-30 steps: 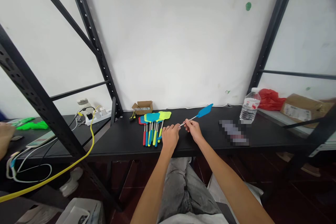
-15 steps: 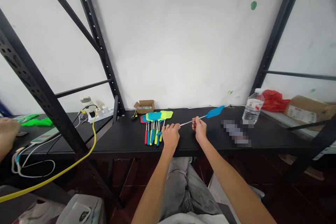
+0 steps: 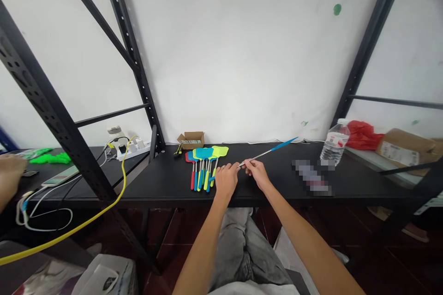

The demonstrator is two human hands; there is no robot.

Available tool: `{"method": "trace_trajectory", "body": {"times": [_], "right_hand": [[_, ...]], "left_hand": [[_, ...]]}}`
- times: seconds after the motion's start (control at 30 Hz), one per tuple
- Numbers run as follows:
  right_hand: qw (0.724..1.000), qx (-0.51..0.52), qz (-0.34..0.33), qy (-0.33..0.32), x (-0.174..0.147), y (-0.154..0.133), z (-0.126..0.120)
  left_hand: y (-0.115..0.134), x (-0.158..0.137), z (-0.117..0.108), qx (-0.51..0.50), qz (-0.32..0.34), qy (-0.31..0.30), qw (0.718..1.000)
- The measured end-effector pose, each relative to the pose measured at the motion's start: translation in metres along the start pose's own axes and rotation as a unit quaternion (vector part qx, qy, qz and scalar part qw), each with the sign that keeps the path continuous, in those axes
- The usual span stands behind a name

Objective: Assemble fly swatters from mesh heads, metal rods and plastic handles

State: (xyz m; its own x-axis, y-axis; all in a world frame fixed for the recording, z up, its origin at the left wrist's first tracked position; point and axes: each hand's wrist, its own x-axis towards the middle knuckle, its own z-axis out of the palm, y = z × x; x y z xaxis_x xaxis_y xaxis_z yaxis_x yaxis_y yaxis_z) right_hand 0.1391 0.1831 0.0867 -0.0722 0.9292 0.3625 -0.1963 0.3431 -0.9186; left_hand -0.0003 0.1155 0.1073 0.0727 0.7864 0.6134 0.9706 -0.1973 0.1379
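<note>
A blue fly swatter (image 3: 284,143) with a thin metal shaft is held in both hands above the black table. Its flat head points up and to the right, seen nearly edge-on. My left hand (image 3: 226,179) is closed around the handle end, and the blue tip of the handle sticks out on its left side. Close beside it, my right hand (image 3: 256,171) pinches the metal shaft. Left of my hands lies a fanned group of several fly swatters (image 3: 204,153) in red, blue and yellow-green, handles toward me.
Behind the swatters sits a small open cardboard box (image 3: 192,139). A water bottle (image 3: 335,143) stands at the right, near a red bag (image 3: 363,134) and a carton (image 3: 398,150). At left are a power strip (image 3: 136,150), a yellow cable (image 3: 124,179) and another person's hand (image 3: 10,175).
My right hand has slid left along the shaft toward my left hand. The swatter's head has turned from showing its flat face to nearly edge-on.
</note>
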Motion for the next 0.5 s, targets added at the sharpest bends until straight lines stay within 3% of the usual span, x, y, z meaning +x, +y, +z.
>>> {"method": "trace_trajectory", "body": {"times": [0.5], "right_hand": [[0.997,0.016,-0.002,0.078,0.0048,0.0027,0.0014]], "left_hand": [[-0.0004,0.0027,0.0008,0.018,-0.019,0.002,1.000]]}}
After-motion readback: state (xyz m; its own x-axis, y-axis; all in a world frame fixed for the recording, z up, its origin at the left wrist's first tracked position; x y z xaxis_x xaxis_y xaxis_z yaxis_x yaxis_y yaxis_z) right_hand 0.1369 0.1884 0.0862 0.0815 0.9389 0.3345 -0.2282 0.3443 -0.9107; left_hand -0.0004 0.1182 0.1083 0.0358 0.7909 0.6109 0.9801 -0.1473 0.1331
